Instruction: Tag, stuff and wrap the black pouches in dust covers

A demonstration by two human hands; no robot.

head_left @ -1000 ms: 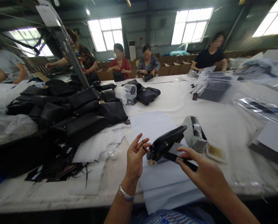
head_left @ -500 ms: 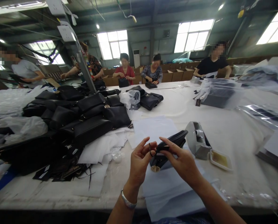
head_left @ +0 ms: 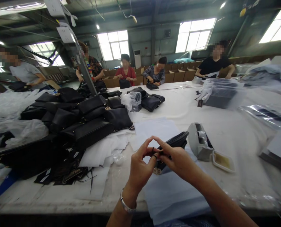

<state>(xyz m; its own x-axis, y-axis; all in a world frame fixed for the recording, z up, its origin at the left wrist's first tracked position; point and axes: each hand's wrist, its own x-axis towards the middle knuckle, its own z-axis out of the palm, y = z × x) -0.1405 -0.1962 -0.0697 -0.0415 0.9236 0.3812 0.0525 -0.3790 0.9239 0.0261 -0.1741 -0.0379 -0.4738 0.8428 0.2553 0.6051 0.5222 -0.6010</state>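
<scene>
A small black bag [head_left: 179, 141] with a gold ornament [head_left: 157, 171] lies on white paper in front of me, partly covered by my fingers. My left hand [head_left: 140, 165] pinches a thin black cord [head_left: 155, 155] at the bag's near left end. My right hand [head_left: 178, 159] meets it there, its fingers closed on the same cord. The two index fingertips touch above the cord. What lies between the right thumb and fingers is mostly hidden.
Black bags [head_left: 93, 129] are heaped at the left, with black tags [head_left: 67, 171] before them. A grey tape dispenser [head_left: 199, 142] and a small dish [head_left: 223, 162] stand right of my hands. Wrapped bags [head_left: 220, 94] lie farther right. Several people work across the table.
My right hand has moved left and down, and its fingers now meet those of my left hand at the cord. The black bag has barely shifted.
</scene>
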